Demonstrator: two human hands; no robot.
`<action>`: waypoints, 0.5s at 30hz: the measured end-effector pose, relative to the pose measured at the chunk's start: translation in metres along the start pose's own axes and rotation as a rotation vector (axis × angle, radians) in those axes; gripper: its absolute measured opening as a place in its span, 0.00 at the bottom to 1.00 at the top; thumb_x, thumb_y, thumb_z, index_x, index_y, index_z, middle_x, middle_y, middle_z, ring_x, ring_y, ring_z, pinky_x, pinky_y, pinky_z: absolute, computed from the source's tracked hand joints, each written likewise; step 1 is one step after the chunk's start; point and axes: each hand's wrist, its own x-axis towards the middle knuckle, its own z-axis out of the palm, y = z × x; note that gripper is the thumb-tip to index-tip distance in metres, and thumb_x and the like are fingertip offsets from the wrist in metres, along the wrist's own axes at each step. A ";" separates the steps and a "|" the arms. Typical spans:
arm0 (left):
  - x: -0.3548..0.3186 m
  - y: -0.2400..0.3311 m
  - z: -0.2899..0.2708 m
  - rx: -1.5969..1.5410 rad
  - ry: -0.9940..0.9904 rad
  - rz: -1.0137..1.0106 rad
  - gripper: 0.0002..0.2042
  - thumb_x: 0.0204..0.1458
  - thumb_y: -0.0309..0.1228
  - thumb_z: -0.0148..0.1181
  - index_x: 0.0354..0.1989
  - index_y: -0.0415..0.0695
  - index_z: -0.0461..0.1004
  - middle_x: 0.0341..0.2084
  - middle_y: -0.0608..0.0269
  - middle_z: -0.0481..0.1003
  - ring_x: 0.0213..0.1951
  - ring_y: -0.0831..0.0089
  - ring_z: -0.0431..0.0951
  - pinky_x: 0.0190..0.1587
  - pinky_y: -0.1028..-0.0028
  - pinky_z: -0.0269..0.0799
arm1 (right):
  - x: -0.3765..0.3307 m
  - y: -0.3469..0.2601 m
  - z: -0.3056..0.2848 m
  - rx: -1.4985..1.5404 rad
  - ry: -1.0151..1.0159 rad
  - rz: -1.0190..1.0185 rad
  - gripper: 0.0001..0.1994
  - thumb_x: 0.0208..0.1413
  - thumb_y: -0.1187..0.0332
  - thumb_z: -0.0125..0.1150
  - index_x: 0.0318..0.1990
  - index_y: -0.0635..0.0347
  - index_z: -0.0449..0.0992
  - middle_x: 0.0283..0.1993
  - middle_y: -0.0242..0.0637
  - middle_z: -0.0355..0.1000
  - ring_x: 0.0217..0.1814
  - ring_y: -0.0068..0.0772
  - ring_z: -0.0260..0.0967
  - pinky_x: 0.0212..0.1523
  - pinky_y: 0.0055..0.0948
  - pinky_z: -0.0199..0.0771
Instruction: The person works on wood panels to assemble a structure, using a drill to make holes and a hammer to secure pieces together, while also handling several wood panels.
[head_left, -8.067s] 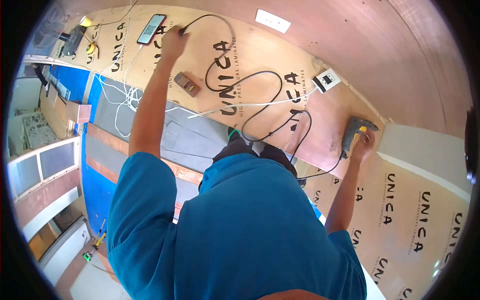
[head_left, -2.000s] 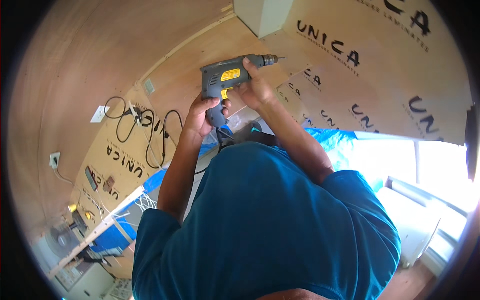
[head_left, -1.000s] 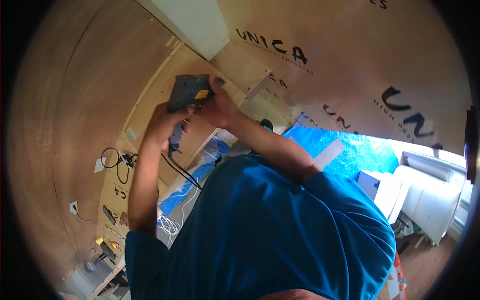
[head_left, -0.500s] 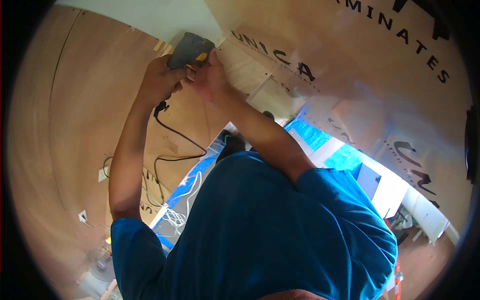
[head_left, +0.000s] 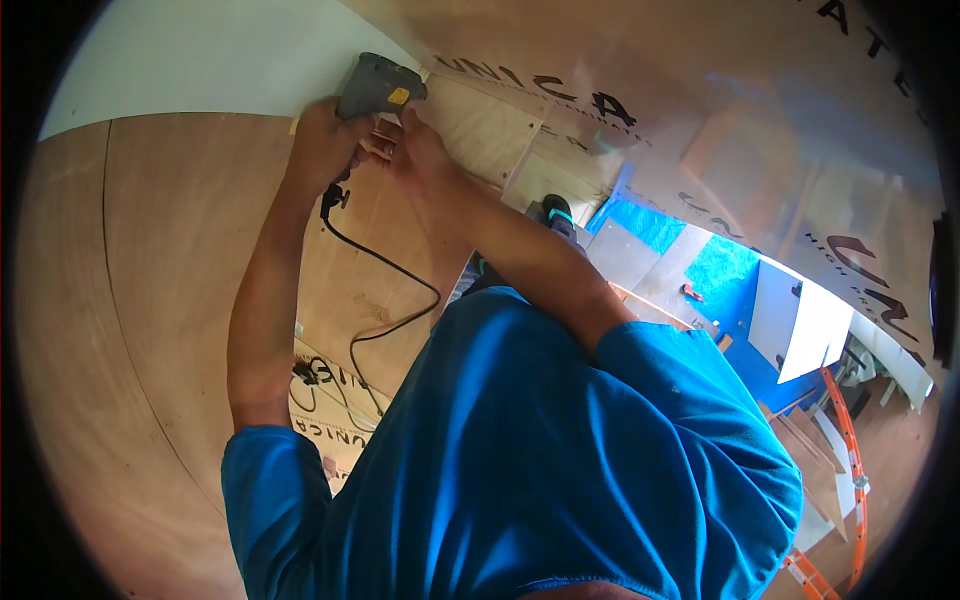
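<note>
My left hand (head_left: 322, 145) is closed around a dark grey power tool (head_left: 380, 85) with a yellow label, held up by the corner of the wooden panelling. A black cord (head_left: 385, 255) with a small fitting at its end hangs down from below the tool. Just beneath the tool's body is my right hand (head_left: 418, 145), its fingers loosely bent and apart, pointing toward my left hand. Its uppermost fingertip is at the tool's lower edge; whether it presses there I cannot tell. The tool's working end is hidden.
Brown wood panels (head_left: 190, 230) rise at left, and a white surface (head_left: 230, 60) lies above them. At right stands a panel with black lettering (head_left: 740, 150). Farther down are blue sheeting (head_left: 735, 270), an orange ladder (head_left: 850, 450), wood offcuts (head_left: 808, 450) and a shoe (head_left: 557, 208).
My view has shifted, showing more of the white surface and the ladder. My right hand has slid down slightly from the tool's side. The left hand keeps its grip.
</note>
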 end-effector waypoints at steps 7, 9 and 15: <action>0.002 0.004 0.004 0.011 -0.021 0.010 0.12 0.52 0.31 0.64 0.39 0.34 0.75 0.21 0.60 0.75 0.17 0.76 0.76 0.19 0.75 0.70 | -0.002 -0.010 0.002 0.019 0.005 0.035 0.24 0.72 0.40 0.32 0.54 0.45 0.69 0.56 0.29 0.69 0.56 0.34 0.62 0.60 0.46 0.59; 0.004 0.004 0.004 0.011 -0.030 0.008 0.13 0.52 0.31 0.64 0.40 0.34 0.75 0.21 0.60 0.75 0.18 0.76 0.76 0.19 0.75 0.70 | -0.002 -0.011 0.002 -0.016 0.018 0.038 0.23 0.73 0.41 0.32 0.55 0.44 0.68 0.55 0.28 0.69 0.56 0.34 0.62 0.61 0.46 0.59; 0.006 0.018 0.011 0.084 -0.062 -0.050 0.16 0.55 0.34 0.65 0.42 0.34 0.72 0.24 0.58 0.76 0.18 0.75 0.77 0.19 0.74 0.71 | 0.001 -0.020 -0.001 -0.106 0.066 0.140 0.25 0.73 0.41 0.30 0.55 0.46 0.69 0.51 0.31 0.71 0.51 0.36 0.66 0.58 0.48 0.62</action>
